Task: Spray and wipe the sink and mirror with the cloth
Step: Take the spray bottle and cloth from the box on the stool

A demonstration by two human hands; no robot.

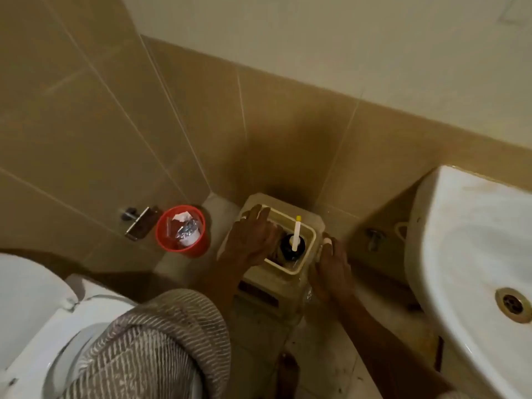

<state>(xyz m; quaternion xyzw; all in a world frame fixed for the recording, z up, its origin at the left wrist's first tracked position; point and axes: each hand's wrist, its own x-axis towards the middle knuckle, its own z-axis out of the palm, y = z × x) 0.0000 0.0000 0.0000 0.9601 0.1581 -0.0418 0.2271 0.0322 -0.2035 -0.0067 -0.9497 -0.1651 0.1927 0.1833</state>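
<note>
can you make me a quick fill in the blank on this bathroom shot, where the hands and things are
1. The round plastic bin beside the wall is ____ in colour.
2. Both hands rest on a beige box that stands on the ____.
3. The white ceramic sink lies to the ____ of the right hand.
4. The white stick inside the box has a ____ tip.

Missing words: red; floor; right; yellow

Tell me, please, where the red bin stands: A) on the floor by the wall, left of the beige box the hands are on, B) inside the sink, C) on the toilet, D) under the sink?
A: the red bin stands on the floor against the tiled wall, left of the beige box, apart from the sink.
</note>
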